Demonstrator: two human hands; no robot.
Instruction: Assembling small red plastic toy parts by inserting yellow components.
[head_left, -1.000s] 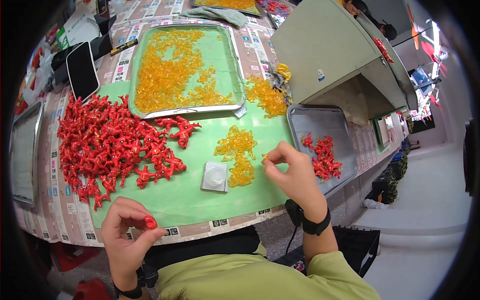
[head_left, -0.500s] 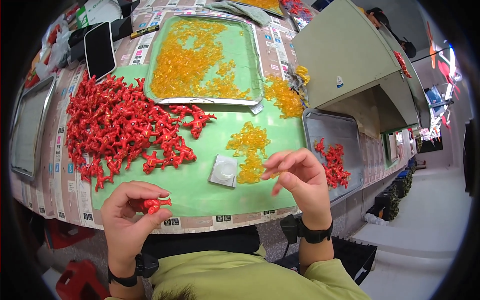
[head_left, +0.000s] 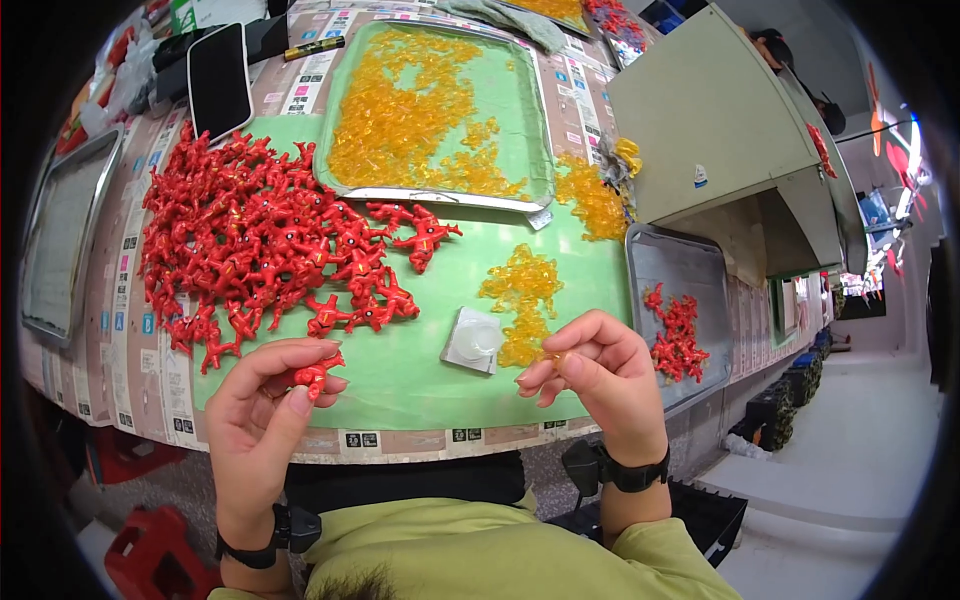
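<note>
My left hand (head_left: 262, 425) is closed on a small red toy figure (head_left: 317, 376), held between thumb and fingers over the near edge of the green sheet. To the right, my right hand (head_left: 608, 372) pinches a tiny translucent yellow piece (head_left: 556, 361), mostly covered by the fingertips. Just beyond it lies a small heap of yellow pieces (head_left: 522, 285). Beside that heap sits a square pad with a round whitish dish (head_left: 474, 341). A large pile of red figures (head_left: 255, 235) spreads over the left of the sheet.
A lined tray (head_left: 548, 150) of yellow pieces stands at the back, more yellow pieces (head_left: 592, 205) beside it. At right, a grey metal tray (head_left: 640, 245) holds red figures, near a grey-green metal cabinet (head_left: 720, 110). A phone (head_left: 219, 82) and an empty-looking tray (head_left: 70, 235) are at left.
The red figure has turned in my left fingers, its end now pointing up. My right hand has closed into a tighter pinch. The whole view has shifted slightly.
</note>
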